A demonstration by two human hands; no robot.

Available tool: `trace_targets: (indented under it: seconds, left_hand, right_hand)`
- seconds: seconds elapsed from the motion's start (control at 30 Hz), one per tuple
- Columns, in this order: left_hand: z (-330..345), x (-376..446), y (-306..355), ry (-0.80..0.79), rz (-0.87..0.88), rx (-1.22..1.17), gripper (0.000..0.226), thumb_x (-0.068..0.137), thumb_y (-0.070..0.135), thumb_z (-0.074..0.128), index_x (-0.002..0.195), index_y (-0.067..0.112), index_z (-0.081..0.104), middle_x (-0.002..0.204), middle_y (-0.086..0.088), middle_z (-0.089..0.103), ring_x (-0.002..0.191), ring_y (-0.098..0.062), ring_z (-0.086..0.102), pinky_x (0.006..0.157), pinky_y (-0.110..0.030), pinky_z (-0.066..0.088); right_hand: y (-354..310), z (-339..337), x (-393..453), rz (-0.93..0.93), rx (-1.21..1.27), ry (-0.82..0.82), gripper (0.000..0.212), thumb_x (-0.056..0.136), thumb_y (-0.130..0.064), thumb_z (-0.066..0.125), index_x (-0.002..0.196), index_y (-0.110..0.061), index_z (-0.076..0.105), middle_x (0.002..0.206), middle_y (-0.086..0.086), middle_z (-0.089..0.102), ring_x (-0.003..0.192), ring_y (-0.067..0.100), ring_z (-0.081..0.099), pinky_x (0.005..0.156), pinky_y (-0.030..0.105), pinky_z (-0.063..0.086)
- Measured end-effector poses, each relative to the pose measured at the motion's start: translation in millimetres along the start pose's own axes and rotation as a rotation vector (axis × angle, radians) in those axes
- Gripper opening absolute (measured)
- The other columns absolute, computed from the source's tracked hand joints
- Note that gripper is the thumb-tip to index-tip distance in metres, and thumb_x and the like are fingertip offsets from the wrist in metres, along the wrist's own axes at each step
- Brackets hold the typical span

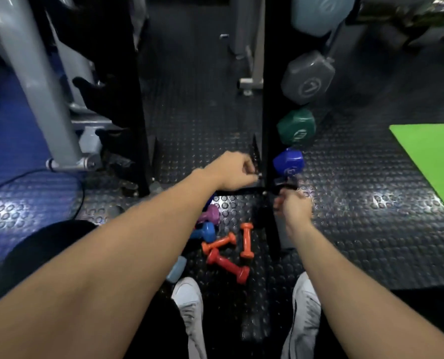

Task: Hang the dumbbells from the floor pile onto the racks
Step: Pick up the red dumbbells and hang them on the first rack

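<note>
Your left hand grips the rack foot; your right hand hangs loosely curled, empty. The dumbbells lie piled on the floor between your shoes. Next, probably pick one.

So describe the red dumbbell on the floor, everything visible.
The red dumbbell is small, with a glossy coating that looks like vinyl or plastic: a slim handle between two wider heads. It lies flat on the black studded floor, slanting from upper left to lower right, nearest the white shoes. Its upper head sits close to an orange dumbbell; whether they touch is unclear. Neither hand touches it.
</note>
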State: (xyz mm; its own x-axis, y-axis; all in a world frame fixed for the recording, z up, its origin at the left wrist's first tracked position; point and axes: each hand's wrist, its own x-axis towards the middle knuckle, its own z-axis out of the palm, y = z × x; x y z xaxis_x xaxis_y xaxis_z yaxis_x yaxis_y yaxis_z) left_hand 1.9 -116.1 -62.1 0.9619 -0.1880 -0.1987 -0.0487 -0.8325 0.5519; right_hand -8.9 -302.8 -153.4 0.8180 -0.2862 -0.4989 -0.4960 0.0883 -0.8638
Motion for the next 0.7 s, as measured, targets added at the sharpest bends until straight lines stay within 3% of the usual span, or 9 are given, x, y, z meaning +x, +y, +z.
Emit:
trace_targets:
  seconds: [0.1,0.17,0.3,0.4,0.53,0.7]
  left_hand:
    - [46.0,2.0,-27.9,-0.179,-0.123,0.004,0.028,0.09,0.036,0.068,0.112,0.019,0.07,0.102,0.003,0.07,0.095,-0.016,0.065,0.08,-0.022,0.044]
    - [81.0,0.4,-47.4,-0.279,-0.218,-0.033,0.026,0.089,0.038,0.068,0.11,0.024,0.068,0.099,0.006,0.068,0.089,-0.013,0.063,0.078,-0.026,0.048]
    - [142.8,-6.8,-77.9,-0.377,-0.333,-0.039,0.024,0.088,0.036,0.068,0.107,0.023,0.07,0.104,0.002,0.07,0.097,-0.018,0.065,0.085,-0.029,0.052]
    - [177.0,-14.4,-92.2,-0.407,-0.42,-0.01,0.029,0.086,0.037,0.067,0.11,0.021,0.069,0.115,-0.004,0.069,0.108,-0.023,0.064,0.092,-0.029,0.051]
    - [215.3,-19.8,-111.4,-0.402,-0.56,0.057,0.042,0.082,0.036,0.066,0.119,0.017,0.062,0.123,-0.011,0.064,0.112,-0.03,0.063,0.095,-0.038,0.053]
    - [243.1,-22.2,-118.8,-0.249,-0.69,0.153,0.034,0.089,0.021,0.064,0.121,0.01,0.06,0.125,-0.014,0.062,0.117,-0.032,0.062,0.094,-0.038,0.052]
  right_hand:
    - [72.8,-3.5,8.8,0.173,-0.106,-0.016,0.01,0.093,-0.007,0.057,0.086,-0.01,0.065,0.064,0.008,0.061,0.053,0.019,0.053,0.048,0.025,0.039]
    - [112.8,-6.2,11.8,0.295,-0.15,-0.033,0.012,0.092,-0.008,0.058,0.092,-0.003,0.068,0.069,0.012,0.063,0.055,0.023,0.055,0.051,0.028,0.039]
    - [167.5,-12.0,9.2,0.476,-0.239,-0.074,0.016,0.093,-0.012,0.053,0.085,-0.007,0.066,0.07,0.013,0.059,0.053,0.021,0.051,0.052,0.027,0.041]
    - [195.2,-12.6,11.6,0.552,-0.298,-0.086,0.014,0.09,-0.018,0.059,0.088,-0.007,0.068,0.07,0.01,0.058,0.056,0.02,0.052,0.057,0.032,0.047]
    - [214.0,-9.8,17.1,0.565,-0.387,-0.12,0.009,0.091,-0.019,0.063,0.085,-0.013,0.063,0.09,0.015,0.065,0.077,0.028,0.063,0.071,0.049,0.06]
    - [229.6,-3.6,13.7,0.646,-0.354,-0.176,0.02,0.095,-0.032,0.064,0.098,-0.014,0.058,0.097,0.017,0.068,0.083,0.032,0.07,0.069,0.05,0.063]
